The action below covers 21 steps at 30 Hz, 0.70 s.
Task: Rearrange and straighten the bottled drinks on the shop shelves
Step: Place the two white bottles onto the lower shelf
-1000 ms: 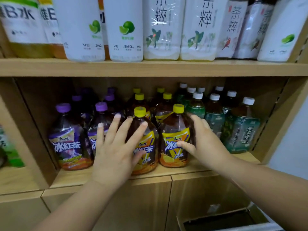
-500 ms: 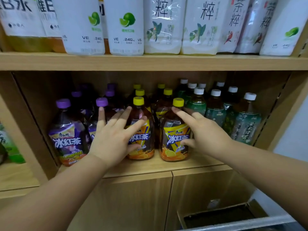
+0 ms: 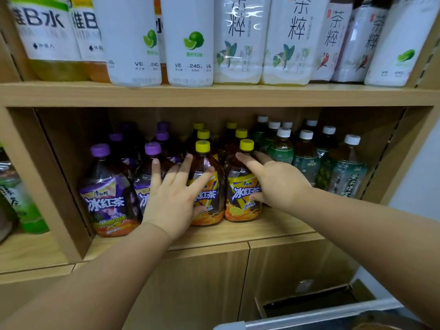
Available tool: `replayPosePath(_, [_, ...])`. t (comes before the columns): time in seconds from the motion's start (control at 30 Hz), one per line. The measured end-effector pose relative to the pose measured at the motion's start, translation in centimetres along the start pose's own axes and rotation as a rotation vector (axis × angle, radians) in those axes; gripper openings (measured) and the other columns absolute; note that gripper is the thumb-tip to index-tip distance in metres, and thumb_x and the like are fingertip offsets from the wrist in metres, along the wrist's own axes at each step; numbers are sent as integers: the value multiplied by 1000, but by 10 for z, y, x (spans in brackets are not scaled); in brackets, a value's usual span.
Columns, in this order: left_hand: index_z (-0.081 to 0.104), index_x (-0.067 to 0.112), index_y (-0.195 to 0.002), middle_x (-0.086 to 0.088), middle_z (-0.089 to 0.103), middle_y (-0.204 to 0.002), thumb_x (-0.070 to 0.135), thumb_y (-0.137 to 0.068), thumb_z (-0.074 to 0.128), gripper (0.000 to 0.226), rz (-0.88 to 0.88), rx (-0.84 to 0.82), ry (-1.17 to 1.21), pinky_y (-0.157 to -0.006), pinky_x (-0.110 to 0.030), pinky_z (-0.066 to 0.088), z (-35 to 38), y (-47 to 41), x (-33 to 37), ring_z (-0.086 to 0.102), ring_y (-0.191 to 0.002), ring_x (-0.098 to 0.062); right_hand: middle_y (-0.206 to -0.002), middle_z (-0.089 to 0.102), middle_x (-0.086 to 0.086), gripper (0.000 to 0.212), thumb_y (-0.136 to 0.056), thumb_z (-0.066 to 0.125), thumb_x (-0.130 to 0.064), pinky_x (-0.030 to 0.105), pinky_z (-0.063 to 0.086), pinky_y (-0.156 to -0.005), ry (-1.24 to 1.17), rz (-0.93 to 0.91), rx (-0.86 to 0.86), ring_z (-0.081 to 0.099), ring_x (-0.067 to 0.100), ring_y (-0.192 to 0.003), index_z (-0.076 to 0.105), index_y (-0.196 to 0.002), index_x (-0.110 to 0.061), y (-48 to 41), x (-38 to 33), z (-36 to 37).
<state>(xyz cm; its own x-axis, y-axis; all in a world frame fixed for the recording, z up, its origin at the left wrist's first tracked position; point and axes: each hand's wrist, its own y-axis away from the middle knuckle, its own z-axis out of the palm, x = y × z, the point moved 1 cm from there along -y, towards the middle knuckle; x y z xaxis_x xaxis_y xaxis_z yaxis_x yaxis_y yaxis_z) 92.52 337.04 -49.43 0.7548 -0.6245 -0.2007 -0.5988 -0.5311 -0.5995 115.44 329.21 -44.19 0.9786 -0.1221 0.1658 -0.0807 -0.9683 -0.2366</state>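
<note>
Pushed back from the near edge of the light wooden lower shelf [image 3: 273,231], the left yellow-capped brown iced-tea bottle [image 3: 210,194] and the right yellow-capped bottle [image 3: 239,198] now line up, left hand [image 3: 171,198] and right hand [image 3: 278,184] pressing them, fingers spread.

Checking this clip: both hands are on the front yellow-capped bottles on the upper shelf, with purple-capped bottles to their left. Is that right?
Not quite. The head view shows the left hand and right hand on the front yellow-capped bottles on the lower shelf, not the upper shelf. The purple-capped bottles do stand to their left.
</note>
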Motion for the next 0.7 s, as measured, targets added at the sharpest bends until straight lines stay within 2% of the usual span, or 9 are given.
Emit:
replayPosePath(0.13, [43,35,-151,-22,44,-153,63,-69,81,94,-25,-155,49,-116,-62,30,-23,6,10,43,-139,-42,-169,20,11,104,-88,68,-61,44,56,-93,24,-6,-162,57,35,-129,-10,-156,-49,6,-5,-26])
replayPosePath(0.2, [46,34,-149,-18,51,-147,58,-69,82,90,-16,-210,144,-112,-60,38,-48,11,7,48,-132,-41,-166,25,14,99,-90,62,-64,47,54,-98,5,-17,-275,51,36,-135,-10,-156,-48,17,-8,-43])
replayPosePath(0.27, [51,31,-144,-14,59,-139,48,-67,86,86,-44,-238,271,-104,-55,49,-79,15,-4,57,-123,-39,-160,32,10,86,-94,58,-61,45,53,-100,-37,-30,-323,49,33,-136,2,-157,-43,30,-12,-69])
replayPosePath(0.33, [52,27,-143,-9,59,-138,32,-68,89,84,-120,-255,444,-99,-48,54,-110,18,-18,61,-120,-33,-147,44,3,65,-96,53,-60,41,53,-98,-79,-53,-300,52,27,-129,29,-151,-33,42,-15,-101])
replayPosePath(0.4, [49,27,-147,0,52,-144,18,-77,83,78,-243,-238,634,-103,-41,52,-149,17,-34,57,-127,-22,-129,53,-4,50,-96,49,-63,37,54,-92,-149,-48,-284,57,19,-119,53,-133,-29,50,-16,-140])
replayPosePath(0.43, [48,27,-148,6,50,-143,16,-82,80,74,-312,-232,697,-105,-38,51,-171,14,-43,55,-128,-16,-121,55,-8,46,-95,49,-65,35,53,-89,-201,-27,-275,58,16,-114,59,-124,-30,53,-16,-160])
replayPosePath(0.53, [54,26,-142,13,54,-127,19,-83,82,66,-494,-231,790,-98,-21,49,-241,-4,-67,59,-112,-2,-111,54,-17,37,-91,55,-67,32,51,-87,-425,88,-243,57,7,-102,63,-108,-35,60,-13,-220])
replayPosePath(0.6, [57,25,-138,7,57,-119,21,-82,83,62,-630,-260,818,-84,-12,47,-282,-20,-77,60,-101,1,-110,54,-20,33,-89,60,-65,32,51,-87,-576,149,-220,57,4,-101,64,-107,-37,62,-12,-257])
replayPosePath(0.7, [57,24,-139,0,60,-122,25,-81,84,64,-769,-285,891,-76,-7,44,-333,-40,-82,61,-97,0,-112,54,-18,40,-89,66,-60,22,46,-80,-743,208,-181,56,3,-98,65,-119,-33,56,-12,-305])
